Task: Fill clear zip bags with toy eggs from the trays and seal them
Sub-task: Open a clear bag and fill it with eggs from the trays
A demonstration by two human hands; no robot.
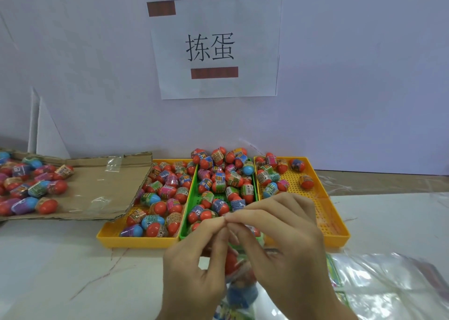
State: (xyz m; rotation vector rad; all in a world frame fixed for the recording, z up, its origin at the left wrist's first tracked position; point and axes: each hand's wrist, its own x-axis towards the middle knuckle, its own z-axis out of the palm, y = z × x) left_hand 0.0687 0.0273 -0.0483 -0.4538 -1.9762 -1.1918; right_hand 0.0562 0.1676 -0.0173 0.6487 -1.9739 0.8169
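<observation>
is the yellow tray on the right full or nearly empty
Mostly empty: the right yellow tray holds toy eggs only at its far end; the near half is bare mesh.

On my feed: two bare hands. Left hand (194, 261) and right hand (281, 244) are both slim with long fingers, and I can read the knuckle creases. Left wrist (189, 307) and right wrist (323, 302) stay uncovered down to the bottom edge. Fingertips are too blurred for me to read the nails.
</observation>
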